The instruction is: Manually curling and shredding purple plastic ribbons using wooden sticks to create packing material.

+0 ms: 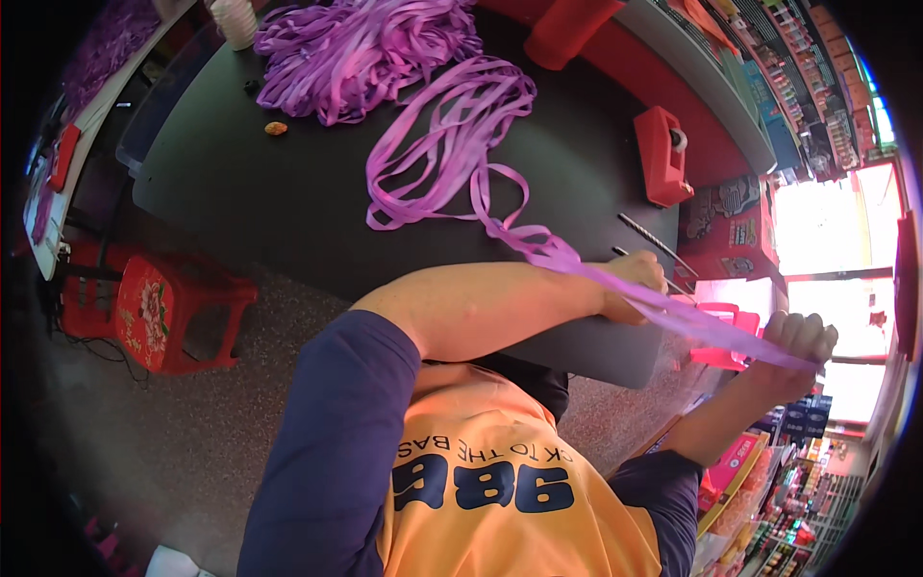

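A purple ribbon (692, 323) runs in a band from loose loops (437, 144) on the dark table (279, 207), across my left forearm and wrist. Its far end is gripped in the closed fingers of my right hand (796, 344), raised out to the right beyond the table. My left hand (636, 279) is closed at the table's right edge, just beneath the ribbon; what it holds, if anything, is hidden. Close beside it lies a thin dark spiral rod (659, 242), and a second dark tip shows by the fingers. A larger purple ribbon heap (361, 58) sits at the far side.
A red tape dispenser (661, 159) stands on the table at the right, and a red cylinder (567, 31) at the back. A small orange item (276, 128) lies near the heap. On the floor to the left is a red stool (171, 313). Goods shelves (803, 72) line the right.
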`<state>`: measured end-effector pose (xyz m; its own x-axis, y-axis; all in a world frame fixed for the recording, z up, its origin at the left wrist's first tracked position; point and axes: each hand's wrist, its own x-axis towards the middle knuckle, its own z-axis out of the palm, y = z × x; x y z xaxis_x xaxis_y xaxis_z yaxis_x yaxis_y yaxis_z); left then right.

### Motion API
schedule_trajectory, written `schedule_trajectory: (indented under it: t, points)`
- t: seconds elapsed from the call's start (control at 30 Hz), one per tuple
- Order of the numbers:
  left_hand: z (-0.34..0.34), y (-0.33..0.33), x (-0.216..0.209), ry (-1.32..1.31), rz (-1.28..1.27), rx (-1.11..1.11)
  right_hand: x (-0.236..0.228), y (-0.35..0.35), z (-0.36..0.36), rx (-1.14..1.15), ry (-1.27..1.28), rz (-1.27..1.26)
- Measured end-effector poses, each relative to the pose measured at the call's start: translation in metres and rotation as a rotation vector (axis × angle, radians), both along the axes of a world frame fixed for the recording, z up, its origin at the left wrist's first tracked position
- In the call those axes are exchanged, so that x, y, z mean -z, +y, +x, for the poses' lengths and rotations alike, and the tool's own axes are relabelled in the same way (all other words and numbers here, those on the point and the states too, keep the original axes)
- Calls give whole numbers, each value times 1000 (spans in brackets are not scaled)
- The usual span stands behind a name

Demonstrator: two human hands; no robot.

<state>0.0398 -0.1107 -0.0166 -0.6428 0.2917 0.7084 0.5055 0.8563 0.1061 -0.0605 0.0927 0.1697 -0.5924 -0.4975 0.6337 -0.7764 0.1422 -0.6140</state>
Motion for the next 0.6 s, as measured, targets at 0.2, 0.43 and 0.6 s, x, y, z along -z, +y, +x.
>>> schedule_trajectory:
  t: [0.2,0.43,0.6]
  points:
    - [11,-5,-1,-50,-35,-28,-22,6,36,-923,-873,-616]
    - [25,-10,-31,-262,-143,3,28,76,30,-548,-813,-756]
    - [26,-9,-37,-37,-158,51,62,130,45,-614,-740,-677]
